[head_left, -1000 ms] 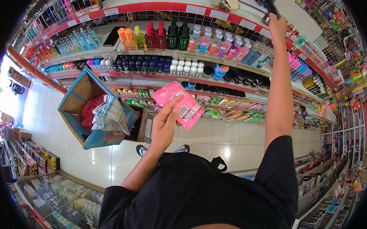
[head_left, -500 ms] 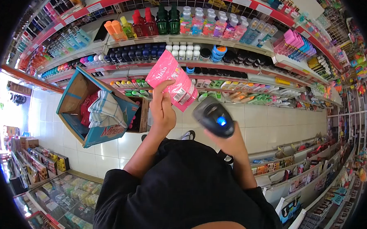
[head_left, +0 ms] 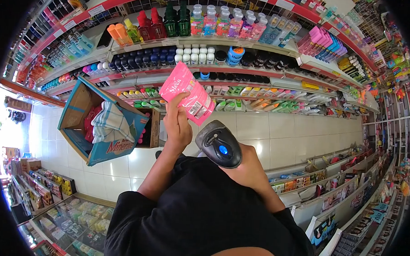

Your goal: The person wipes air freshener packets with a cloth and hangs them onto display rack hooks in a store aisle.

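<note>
My left hand (head_left: 177, 124) pinches the lower left edge of a pink packet (head_left: 184, 88) marked "Stella", held up in front of the shelves. A white barcode label shows on the packet's lower part. In my right hand (head_left: 248, 169) is a black barcode scanner (head_left: 219, 144) with a blue light glowing on its top. The scanner's head points up and left toward the packet, just below it and apart from it. My right fingers are mostly hidden beneath the scanner.
A blue cardboard box (head_left: 143, 120) with a checked cloth (head_left: 113, 123) stands at left. Shelves ahead carry several rows of bottles (head_left: 209, 20) and jars. A glass display case (head_left: 79, 221) is at lower left, and low racks (head_left: 321, 188) line the right.
The scanner has moved left and closer to the packet, now sharp rather than blurred. The packet sits slightly lower and further left. My view has shifted a little.
</note>
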